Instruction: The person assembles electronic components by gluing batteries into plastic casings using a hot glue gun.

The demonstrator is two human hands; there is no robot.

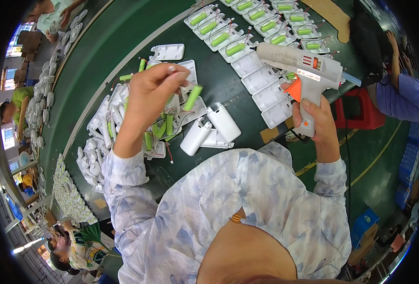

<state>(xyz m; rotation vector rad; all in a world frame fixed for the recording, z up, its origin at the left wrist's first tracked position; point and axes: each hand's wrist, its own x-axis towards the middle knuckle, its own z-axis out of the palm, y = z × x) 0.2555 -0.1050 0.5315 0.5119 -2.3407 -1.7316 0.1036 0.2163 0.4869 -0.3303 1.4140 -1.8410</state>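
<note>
My left hand [155, 92] is closed in a pinch over the pile. From its fingertips hangs a green cylindrical battery [193, 97], apparently by its thin wires, and a small white piece shows at the fingers. My right hand [320, 118] is wrapped around the handle of a white glue gun [313, 71] with an orange trigger. Its nozzle points left, above the rows of white plastic shells [259, 85]. A pale glue stick [351, 79] juts from its back. Farther shells each hold a green battery [235, 48] with wires; the nearer ones in that row show none.
Under my left hand lies a heap of white shells and loose green batteries [169, 125]. Smooth white covers [223, 123] rest near my body. A red plastic stool [361, 111] stands right of the table. Other people work around, one in a purple shirt [401, 90] at right.
</note>
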